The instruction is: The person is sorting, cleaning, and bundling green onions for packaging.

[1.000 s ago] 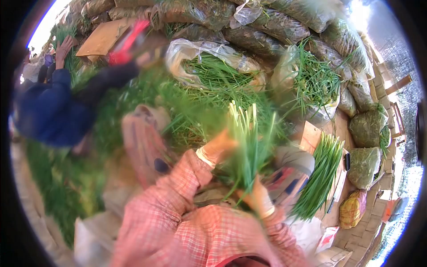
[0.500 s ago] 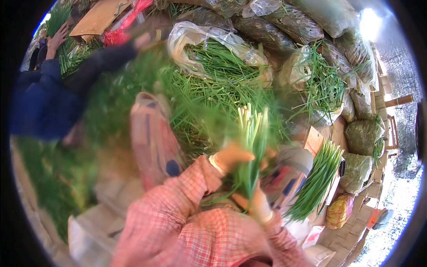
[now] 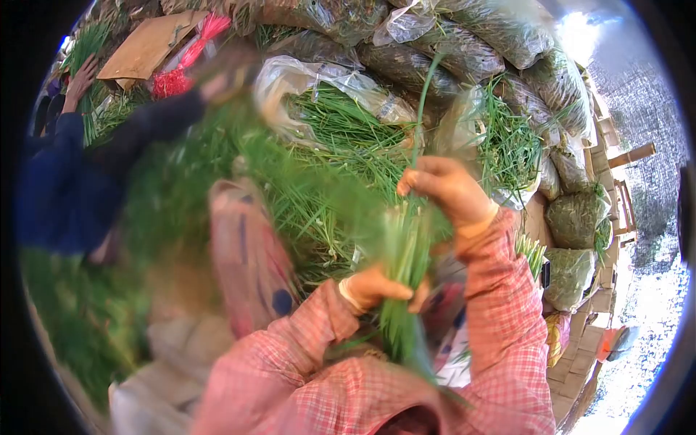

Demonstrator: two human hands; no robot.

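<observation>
A bunch of green chives [image 3: 402, 319] stands upright in front of my body, its pale cut ends at the top and blurred. My left hand [image 3: 380, 288] is wrapped round its middle. Above and right of the bunch, my right hand [image 3: 451, 190] pinches one long chive blade [image 3: 423, 109], which rises from the fingers. The blade's lower part is hard to make out against the bunch. Beyond both hands lies a heap of loose chives [image 3: 319, 210]. A neat sheaf of chives [image 3: 531, 252] shows only partly behind my right forearm.
An opened clear plastic bag [image 3: 272, 94] of greens lies beyond the heap. Stuffed bags [image 3: 500, 32] are stacked at the back and right. At left a co-worker's dark blue sleeve [image 3: 65, 188] reaches over greens. Cardboard [image 3: 148, 47] and red plastic strands [image 3: 174, 80] lie farther back.
My right hand has risen from below the bunch to above it and now pinches a single blade. My left hand keeps its hold. The sheaf at right is now mostly covered by my arm.
</observation>
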